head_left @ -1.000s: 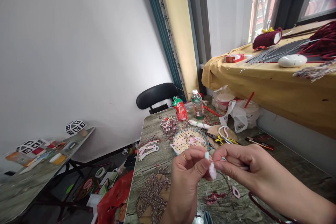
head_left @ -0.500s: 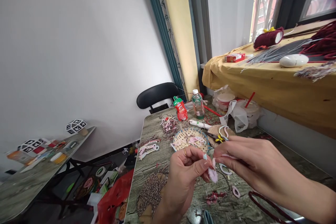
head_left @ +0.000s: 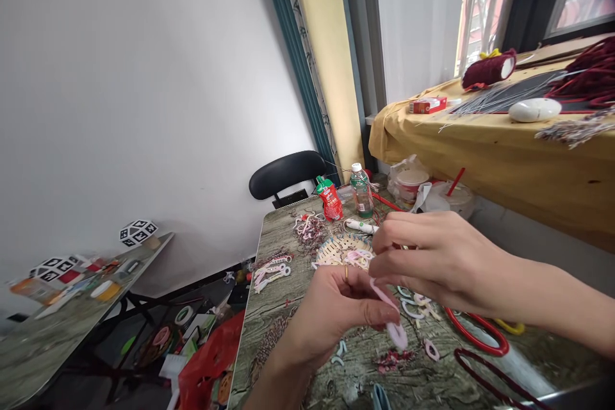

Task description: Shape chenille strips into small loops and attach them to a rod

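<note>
A pale pink fuzzy strip [head_left: 398, 336], looking like a chenille stem, hangs in a small loop below my fingers. My left hand [head_left: 348, 304] pinches it between thumb and index finger. Just above, my right hand [head_left: 427, 256] comes over from the right, its closed fingertips on the strip's upper end. Behind the hands lies a round woven tray [head_left: 331, 248] with pink and cream fuzzy pieces on it, partly covered by my right hand. A small pink loop [head_left: 431, 350] rests on the table near a dark red tuft [head_left: 394, 360].
Brown-white yarn [head_left: 273, 346] lies by my left forearm. Farther back stand a red pouch [head_left: 329, 200] and a plastic bottle [head_left: 362, 192]. Finished-looking pink strips [head_left: 273, 272] lie at the left table edge. Red [head_left: 494, 343] and maroon cords curve under my right forearm.
My right hand has moved up and left over my left hand, now covering the scissors and part of the tray. The pink strip shows stretched between the hands, its loop slightly lower.
</note>
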The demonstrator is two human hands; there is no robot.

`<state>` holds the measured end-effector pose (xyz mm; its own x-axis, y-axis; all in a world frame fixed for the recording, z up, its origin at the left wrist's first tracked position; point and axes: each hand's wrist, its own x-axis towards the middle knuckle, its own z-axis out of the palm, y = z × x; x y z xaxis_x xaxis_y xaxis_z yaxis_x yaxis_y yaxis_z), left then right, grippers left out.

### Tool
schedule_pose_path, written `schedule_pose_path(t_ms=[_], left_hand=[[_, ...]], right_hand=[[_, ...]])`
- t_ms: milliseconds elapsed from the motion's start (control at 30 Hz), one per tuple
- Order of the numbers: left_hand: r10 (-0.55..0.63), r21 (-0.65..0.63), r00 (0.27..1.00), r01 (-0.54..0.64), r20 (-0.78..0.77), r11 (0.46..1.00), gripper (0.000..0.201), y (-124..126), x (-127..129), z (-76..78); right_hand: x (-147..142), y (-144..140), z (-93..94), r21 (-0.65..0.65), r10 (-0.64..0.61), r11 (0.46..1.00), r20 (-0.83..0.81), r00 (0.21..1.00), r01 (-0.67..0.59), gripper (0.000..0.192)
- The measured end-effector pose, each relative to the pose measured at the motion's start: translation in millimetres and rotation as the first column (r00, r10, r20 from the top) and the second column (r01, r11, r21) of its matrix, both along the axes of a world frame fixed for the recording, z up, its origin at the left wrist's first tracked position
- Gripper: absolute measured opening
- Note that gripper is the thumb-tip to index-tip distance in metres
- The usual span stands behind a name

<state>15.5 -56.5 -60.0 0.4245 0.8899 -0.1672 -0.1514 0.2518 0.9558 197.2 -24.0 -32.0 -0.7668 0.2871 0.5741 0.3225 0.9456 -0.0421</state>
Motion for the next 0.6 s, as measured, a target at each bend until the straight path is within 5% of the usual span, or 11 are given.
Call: schedule_pose_path(t_ms=[100,200,300,400,500,600], left_hand=[[0.047,0.022,0.998,-0.048,0.035,0.999,0.013,-2,0,-1.5],[0.089,0.044,0.991,-0.094,0.096,0.995,0.013,-3,0,-5.1],[0.103,0.061,0.982,-0.114,0.159,0.992,0.017,-2,-1,-7.1],[0.093,0.072,0.981,-0.106,0.168,0.992,0.021,-1,0,-6.1],[0.097,0.07,0.98,-0.11,0.172,0.991,0.025,0,1,-3.0],[0.101,0.066,0.981,-0.114,0.168,0.991,0.027,0,2,0.0]], right_hand=[[-7,1,-1.1,-0.146,-0.119,0.983,-0.064,0.991,0.108,0.017],[-7,-1,-7.9,-0.4,-0.309,0.896,-0.251,0.917,0.193,0.011],[-4,-7,-16.1,-0.684,-0.261,0.729,-0.254,0.931,0.018,0.02],[-3,-16,-21.1,-0.778,-0.157,0.612,-0.295,0.943,-0.142,0.016],[-5,-22,-21.7,-0.769,-0.159,0.617,-0.331,0.93,-0.168,0.013],[-5,-24,-21.3,-0.691,-0.139,0.71,-0.329,0.934,-0.137,0.012]])
